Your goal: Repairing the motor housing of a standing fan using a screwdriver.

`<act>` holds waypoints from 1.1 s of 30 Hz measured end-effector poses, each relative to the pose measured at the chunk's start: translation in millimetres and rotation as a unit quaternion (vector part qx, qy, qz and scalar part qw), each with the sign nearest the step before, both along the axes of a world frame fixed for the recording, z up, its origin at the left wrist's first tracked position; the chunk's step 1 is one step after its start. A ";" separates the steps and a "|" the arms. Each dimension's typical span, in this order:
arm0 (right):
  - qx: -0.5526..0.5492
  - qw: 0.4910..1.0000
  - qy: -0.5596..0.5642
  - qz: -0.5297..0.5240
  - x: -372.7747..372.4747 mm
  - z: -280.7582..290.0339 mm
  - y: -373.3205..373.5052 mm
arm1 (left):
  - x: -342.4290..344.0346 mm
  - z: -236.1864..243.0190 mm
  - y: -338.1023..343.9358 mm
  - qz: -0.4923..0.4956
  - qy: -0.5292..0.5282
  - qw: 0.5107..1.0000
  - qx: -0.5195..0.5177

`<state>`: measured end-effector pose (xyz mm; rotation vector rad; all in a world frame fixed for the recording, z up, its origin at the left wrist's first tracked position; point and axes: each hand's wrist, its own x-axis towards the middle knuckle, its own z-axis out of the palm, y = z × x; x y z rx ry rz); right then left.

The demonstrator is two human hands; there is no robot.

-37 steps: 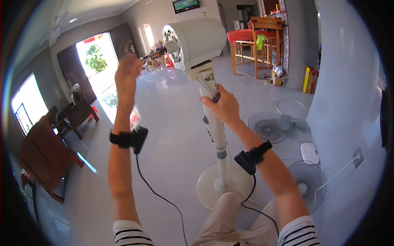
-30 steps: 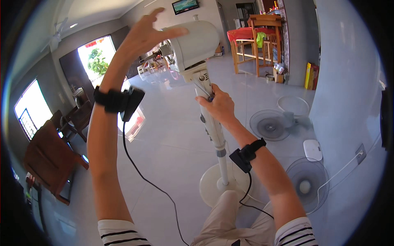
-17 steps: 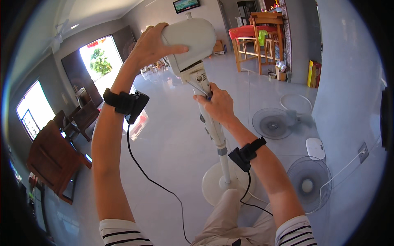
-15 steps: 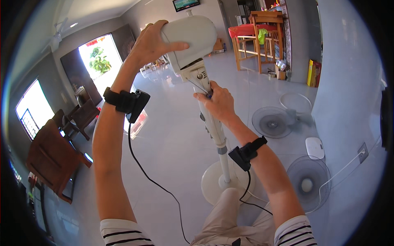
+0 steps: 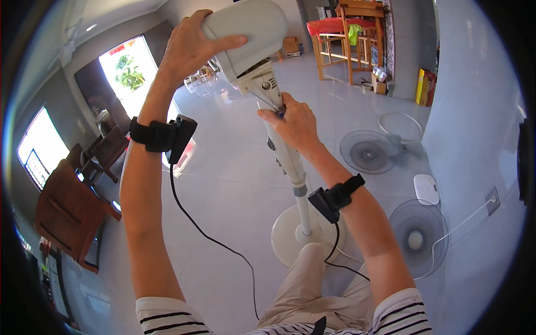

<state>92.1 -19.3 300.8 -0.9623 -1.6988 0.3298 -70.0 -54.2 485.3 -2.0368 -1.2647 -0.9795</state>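
Observation:
A white pedestal fan stands before me without its grilles or blades: a rounded motor housing (image 5: 254, 36), a neck (image 5: 265, 86) with a screw on its side, a pole (image 5: 303, 215) and a round base (image 5: 285, 237). My left hand (image 5: 192, 47) is wrapped over the housing's left end, thumb along its near face. Below the neck, my right hand (image 5: 293, 120) closes beside the pole on what looks like a screwdriver (image 5: 262, 101), its thin metal shaft slanting up to the neck and a bit of blue showing at the fingers. The shaft's tip is hard to make out.
On the floor at right lie a round fan grille (image 5: 365, 152), fan blades (image 5: 410, 148), a white ring (image 5: 401, 114), a second grille (image 5: 419, 240) and a flat white device (image 5: 426, 190). A cord runs to the wall socket (image 5: 492, 201). Wooden chairs (image 5: 75, 212) stand left.
The view has tipped down slightly, so the room sits higher in the picture. The fan's head appears a little farther up and left. Both hands keep their holds.

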 end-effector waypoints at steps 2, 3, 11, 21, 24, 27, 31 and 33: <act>-0.001 1.000 -0.008 -0.007 1.0 0.6 -1.3 | 0.7 -1.4 -0.2 0.004 -0.005 1.000 -0.003; -0.010 1.000 -0.006 0.001 1.7 1.7 -3.8 | 1.2 -2.6 -1.7 -0.005 -0.016 1.000 -0.003; -0.022 1.000 -0.010 0.003 4.0 0.4 0.4 | -2.5 -3.0 3.4 0.006 -0.026 1.000 0.016; -0.002 1.000 -0.013 0.011 2.3 -2.5 3.3 | -4.3 -13.8 -7.6 -0.005 -0.078 0.997 0.006; -0.005 1.000 -0.010 0.017 1.3 -1.3 1.8 | -11.5 -15.2 -4.3 -0.007 -0.079 0.997 0.026; -0.003 1.000 -0.009 0.016 0.6 -2.2 2.5 | -7.0 -17.1 -8.2 -0.028 -0.087 0.995 0.032; -0.012 1.000 -0.006 0.024 2.4 -0.7 1.6 | -1.9 -17.7 -12.1 -0.044 -0.113 0.993 0.015; -0.018 0.999 -0.006 0.028 3.2 1.1 -0.9 | -1.3 -18.2 -14.2 -0.037 -0.115 0.993 0.017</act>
